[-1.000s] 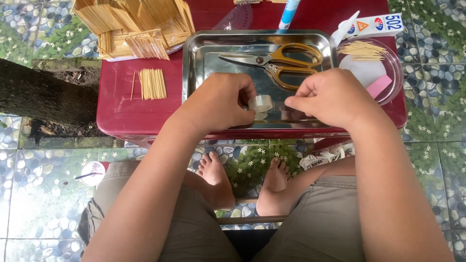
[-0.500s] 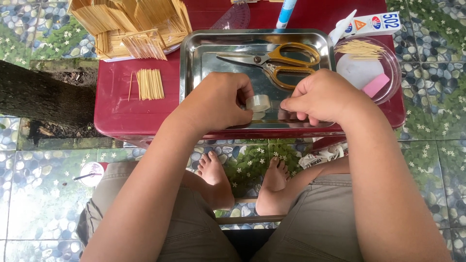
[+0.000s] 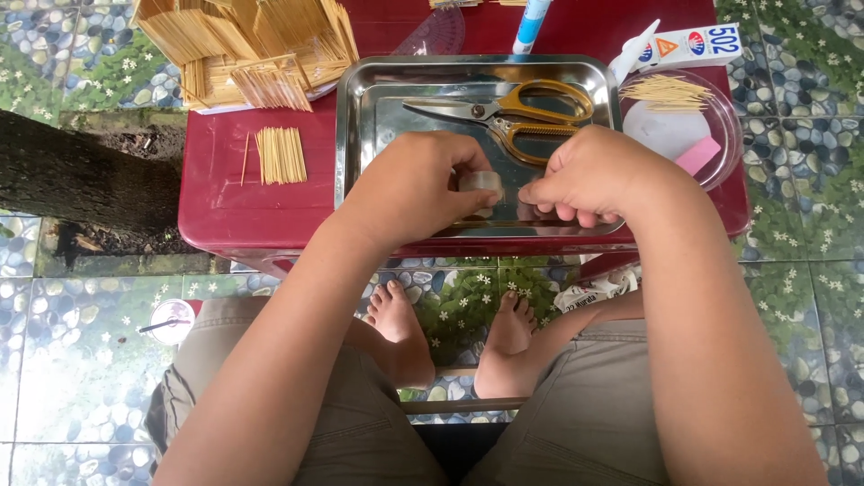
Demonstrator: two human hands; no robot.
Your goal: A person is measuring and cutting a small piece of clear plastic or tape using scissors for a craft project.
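Observation:
My left hand (image 3: 416, 184) grips a small roll of clear tape (image 3: 480, 183) over the near part of a steel tray (image 3: 360, 135). My right hand (image 3: 589, 175) is just to the right of the roll, fingers pinched together at what looks like the tape's end; the strip itself is too thin to make out. Yellow-handled scissors (image 3: 517, 112) lie in the tray beyond both hands. The tray rests on a small red table (image 3: 234, 202).
A bundle of short wooden sticks (image 3: 281, 155) lies on the red table left of the tray, with a bigger heap of sticks (image 3: 238, 40) behind. A clear round dish (image 3: 729, 135) with toothpicks and a pink eraser sits at right, a glue tube (image 3: 670, 47) beyond. My bare feet rest on pebble-pattern tiles.
Both hands stayed over the tray's near edge. My right hand has drawn slightly away to the right of the tape roll.

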